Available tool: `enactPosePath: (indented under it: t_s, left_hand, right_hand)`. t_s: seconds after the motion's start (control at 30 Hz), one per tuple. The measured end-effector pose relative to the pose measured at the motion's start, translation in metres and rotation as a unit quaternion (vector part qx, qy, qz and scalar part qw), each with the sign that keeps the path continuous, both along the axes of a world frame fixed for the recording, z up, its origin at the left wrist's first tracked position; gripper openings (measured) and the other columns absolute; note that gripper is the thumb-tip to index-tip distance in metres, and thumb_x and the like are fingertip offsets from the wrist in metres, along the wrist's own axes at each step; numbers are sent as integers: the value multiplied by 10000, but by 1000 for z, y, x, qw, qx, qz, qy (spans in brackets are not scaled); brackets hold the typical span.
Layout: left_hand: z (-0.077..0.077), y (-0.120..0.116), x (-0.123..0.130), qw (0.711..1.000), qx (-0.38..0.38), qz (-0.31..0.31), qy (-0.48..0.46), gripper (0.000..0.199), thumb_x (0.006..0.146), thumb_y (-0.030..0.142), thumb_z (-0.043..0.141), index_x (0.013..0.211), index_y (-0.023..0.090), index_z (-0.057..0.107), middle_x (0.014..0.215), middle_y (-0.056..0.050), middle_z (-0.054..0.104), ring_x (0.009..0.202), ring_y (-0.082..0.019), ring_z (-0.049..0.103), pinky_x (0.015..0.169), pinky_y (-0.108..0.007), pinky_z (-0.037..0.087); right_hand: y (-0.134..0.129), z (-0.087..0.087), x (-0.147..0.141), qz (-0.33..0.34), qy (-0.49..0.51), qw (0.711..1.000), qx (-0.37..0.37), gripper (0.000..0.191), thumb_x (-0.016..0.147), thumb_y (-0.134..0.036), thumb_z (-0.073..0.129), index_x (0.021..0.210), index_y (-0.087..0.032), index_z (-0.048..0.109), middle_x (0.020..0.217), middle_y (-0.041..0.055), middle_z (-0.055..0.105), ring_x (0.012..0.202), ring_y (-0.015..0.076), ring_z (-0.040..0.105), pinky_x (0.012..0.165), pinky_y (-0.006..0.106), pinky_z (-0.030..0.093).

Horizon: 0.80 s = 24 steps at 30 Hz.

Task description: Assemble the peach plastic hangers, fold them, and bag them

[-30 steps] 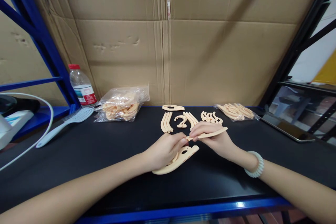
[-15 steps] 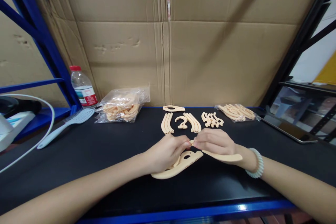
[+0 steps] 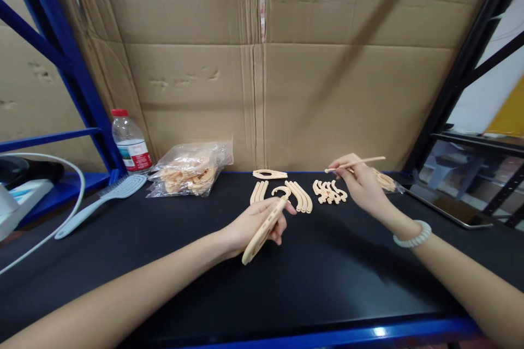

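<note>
My left hand is closed round a cream plastic piece with slots, tilted above the black table. My right hand, farther back on the right, pinches a thin cream arm piece, raised over the table. Between the hands lie a row of curved arms and a group of small hooks. Just beyond my left hand are more curved arms and a single hook piece, partly covered by the held piece. A flat oval piece lies behind them.
At the back left are a bag of cream parts and a bottle, with a blue brush in front. Another bag sits at the back right, beside a tablet-like object. Cardboard stands behind.
My hands have moved apart. My right hand went back and to the right, lifting the thin arm piece. My left hand has turned its slotted piece more upright.
</note>
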<state>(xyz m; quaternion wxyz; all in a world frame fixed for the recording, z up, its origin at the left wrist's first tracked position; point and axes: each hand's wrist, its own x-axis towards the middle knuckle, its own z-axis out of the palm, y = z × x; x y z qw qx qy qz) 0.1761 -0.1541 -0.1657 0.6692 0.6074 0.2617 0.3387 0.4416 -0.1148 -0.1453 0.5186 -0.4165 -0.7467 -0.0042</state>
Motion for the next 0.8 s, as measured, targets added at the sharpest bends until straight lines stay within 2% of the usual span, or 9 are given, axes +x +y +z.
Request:
enactPosePath:
  t_s: [0.07, 0.13, 0.2, 0.3, 0.43, 0.53, 0.63, 0.73, 0.8]
  left_hand:
    - [1, 3, -1, 996, -62, 17, -58, 228, 834, 360, 589, 927, 157, 631, 652, 1, 546, 564, -101, 518, 674, -285, 506]
    - [3, 4, -2, 988, -115, 36, -93, 185, 824, 299, 602, 934, 161, 661, 732, -9, 557, 635, -105, 551, 787, -332, 514]
    - [5, 5, -3, 981, -151, 54, -107, 166, 799, 207, 609, 941, 161, 682, 756, -11, 562, 679, -115, 574, 859, -369, 507]
    - [6, 8, -5, 976, -171, 74, -115, 230, 779, 113, 589, 979, 152, 694, 741, -20, 582, 718, -135, 596, 906, -395, 498]
    - [2, 11, -8, 976, -152, 79, -131, 262, 788, 94, 588, 1020, 159, 692, 743, -28, 630, 722, -138, 610, 887, -381, 511]
    - [4, 10, -8, 978, -153, 96, -104, 322, 747, 33, 592, 1024, 165, 690, 779, -35, 670, 730, -141, 636, 828, -335, 529]
    - [8, 7, -7, 977, -161, 110, -82, 358, 734, -3, 560, 1028, 158, 687, 827, -55, 698, 766, -151, 658, 764, -295, 540]
    - [8, 7, -5, 977, -165, 111, -82, 378, 728, -15, 551, 1043, 150, 680, 845, -69, 710, 793, -160, 669, 746, -284, 546]
    - [5, 9, -5, 977, -164, 109, -81, 369, 728, -9, 562, 1045, 143, 676, 851, -79, 715, 783, -168, 676, 735, -287, 550]
  right_hand:
    - [15, -3, 15, -10, -11, 996, -89, 193, 876, -248, 468, 1018, -169, 571, 913, 88, 637, 751, 192, 601, 669, 339, 487]
    - [26, -8, 25, -40, -48, 984, -169, 331, 845, -219, 495, 1166, -141, 518, 838, 70, 659, 720, 189, 608, 651, 315, 482]
    - [34, -14, 31, -80, -87, 969, -217, 403, 825, -177, 495, 1223, -114, 503, 763, 55, 667, 679, 178, 605, 634, 291, 471]
    - [41, -22, 34, -110, -113, 957, -243, 379, 796, -120, 477, 1161, -94, 578, 700, 53, 667, 607, 156, 589, 587, 260, 449]
    - [46, -30, 34, -122, -134, 947, -265, 346, 747, -64, 442, 1006, -95, 670, 606, 37, 647, 508, 141, 557, 504, 246, 412]
    - [46, -32, 35, -122, -153, 946, -257, 278, 772, -83, 436, 830, -119, 705, 558, 38, 624, 496, 153, 545, 521, 269, 415]
    - [38, -28, 30, -124, -166, 953, -221, 265, 816, -122, 451, 717, -131, 696, 628, 79, 627, 638, 197, 583, 681, 331, 454]
    - [12, -19, 6, -92, -159, 973, -139, 228, 860, -204, 496, 990, -145, 674, 957, 121, 626, 932, 235, 567, 875, 386, 426]
    - [-14, -14, -19, 52, -175, 983, -25, 299, 868, -284, 554, 1147, -186, 602, 1081, 113, 580, 1020, 228, 531, 899, 390, 432]
